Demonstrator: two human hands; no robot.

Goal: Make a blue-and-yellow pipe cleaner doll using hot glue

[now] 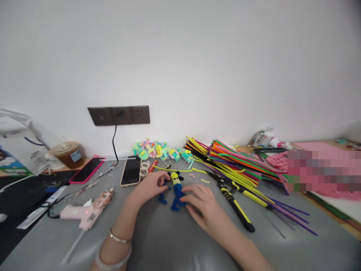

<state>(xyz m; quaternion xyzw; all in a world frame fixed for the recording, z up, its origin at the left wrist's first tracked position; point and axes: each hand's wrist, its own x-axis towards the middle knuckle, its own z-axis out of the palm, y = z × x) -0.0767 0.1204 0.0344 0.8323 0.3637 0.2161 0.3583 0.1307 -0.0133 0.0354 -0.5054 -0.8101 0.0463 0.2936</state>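
A small pipe-cleaner figure [176, 188] with a yellow head and blue body lies on the grey table [169, 241]. My left hand [150, 185] rests at its left side, fingers curled and pinching near the figure's head and arm. My right hand [201, 205] lies at its right, fingers bent with the tips touching the blue legs. Both wrists come in from the bottom edge; the left one wears bracelets.
A pink glue gun [84, 212] lies at the left. Two phones [131, 170] lie behind, near a drink cup [68, 153]. Yellow-handled pliers [235, 201] and a heap of coloured pipe cleaners [237, 162] sit at the right. Small pastel pieces [160, 149] line the wall.
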